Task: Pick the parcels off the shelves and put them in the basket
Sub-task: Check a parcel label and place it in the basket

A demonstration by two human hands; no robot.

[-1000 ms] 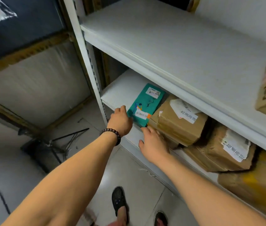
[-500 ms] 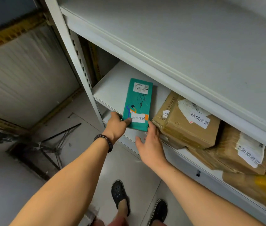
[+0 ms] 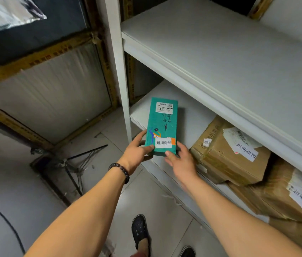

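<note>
Both hands are on the teal parcel (image 3: 162,127) at the centre of the frame as I watch through the head camera. The left hand (image 3: 137,149) grasps its lower left corner with the thumb laid on the face, and the right hand (image 3: 179,160) clasps the lower right corner with the thumb against the bottom edge. The parcel stands tilted towards the lens. Its bottom end hangs out past the front lip of the lower shelf (image 3: 183,101) and its top end is above the shelf's bare left part; I cannot tell whether it touches the board. The white upright post (image 3: 117,62) runs just left of the parcel, with open tiled floor (image 3: 161,204) below the hands. The upper shelf (image 3: 220,52) overhangs close above. To the right, a brown cardboard box (image 3: 229,160) sits just beside the right hand, and a second brown box (image 3: 276,193) is wedged against it at the frame's right edge. A white sticker (image 3: 163,144) on the parcel reads "超期滞留" beside an orange patch; both boxes carry the same wording. The shipping label (image 3: 164,106) at the parcel's top shows a QR code, its print too small to read. A beaded bracelet (image 3: 120,170) circles the left wrist.
</note>
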